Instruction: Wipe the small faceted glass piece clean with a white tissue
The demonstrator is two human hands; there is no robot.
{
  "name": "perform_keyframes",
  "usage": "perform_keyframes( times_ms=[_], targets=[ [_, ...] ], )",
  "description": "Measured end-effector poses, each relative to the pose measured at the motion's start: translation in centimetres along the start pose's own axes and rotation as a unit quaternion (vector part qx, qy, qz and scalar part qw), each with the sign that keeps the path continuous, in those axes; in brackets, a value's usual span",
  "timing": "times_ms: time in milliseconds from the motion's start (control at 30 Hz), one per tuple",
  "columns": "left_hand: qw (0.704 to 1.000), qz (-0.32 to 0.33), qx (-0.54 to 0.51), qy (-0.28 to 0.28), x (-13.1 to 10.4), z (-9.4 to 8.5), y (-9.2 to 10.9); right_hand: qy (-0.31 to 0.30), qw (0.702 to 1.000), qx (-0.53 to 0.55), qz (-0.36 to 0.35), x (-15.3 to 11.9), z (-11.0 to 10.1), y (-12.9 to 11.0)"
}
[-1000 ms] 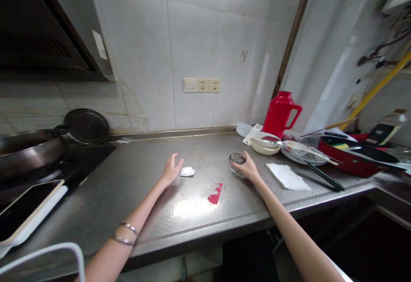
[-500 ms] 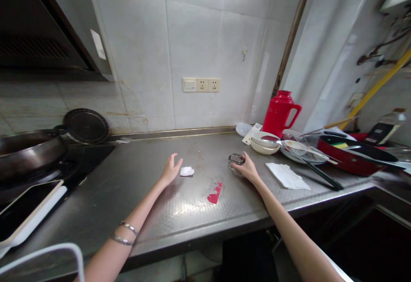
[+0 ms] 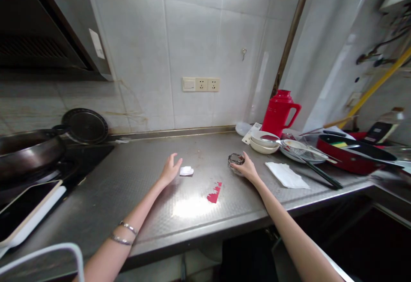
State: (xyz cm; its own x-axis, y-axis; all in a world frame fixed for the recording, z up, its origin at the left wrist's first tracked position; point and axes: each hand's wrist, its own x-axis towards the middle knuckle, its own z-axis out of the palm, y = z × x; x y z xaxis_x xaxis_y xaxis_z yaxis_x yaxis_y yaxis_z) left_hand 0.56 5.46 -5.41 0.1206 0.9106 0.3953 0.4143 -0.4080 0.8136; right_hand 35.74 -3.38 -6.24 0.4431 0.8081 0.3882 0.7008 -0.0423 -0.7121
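Right hand [image 3: 249, 170]: fingers curled round glass dish [image 3: 236, 161], presumably steadying its side, rim left uncovered | Left hand [image 3: 170, 171]: fingers loosely parted, no visible grasp; folded white paper [image 3: 186, 170] just rightward | Red scrap [image 3: 214, 193]: between both hands' fingers, nearer wearer.

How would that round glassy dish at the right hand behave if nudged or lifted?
The dish looks like clear glass, so it is probably stiff and might chip if dropped. Its shiny surface may feel slippery. Its fairly squat shape suggests sliding along the metal counter rather than tipping.
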Motion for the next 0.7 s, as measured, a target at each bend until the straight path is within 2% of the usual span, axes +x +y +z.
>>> perform_keyframes(
  times_ms=[300,700],
  targets=[
    [1.000,0.006,-0.009,0.006,0.06,0.02,-0.42,-0.002,1.000,-0.008,0.007,-0.08,-0.05,-0.12],
    [1.000,0.007,0.007,0.005,0.16,0.17,-0.75,-0.019,0.999,0.037,0.033,-0.02,-0.16,-0.15]
  ],
)
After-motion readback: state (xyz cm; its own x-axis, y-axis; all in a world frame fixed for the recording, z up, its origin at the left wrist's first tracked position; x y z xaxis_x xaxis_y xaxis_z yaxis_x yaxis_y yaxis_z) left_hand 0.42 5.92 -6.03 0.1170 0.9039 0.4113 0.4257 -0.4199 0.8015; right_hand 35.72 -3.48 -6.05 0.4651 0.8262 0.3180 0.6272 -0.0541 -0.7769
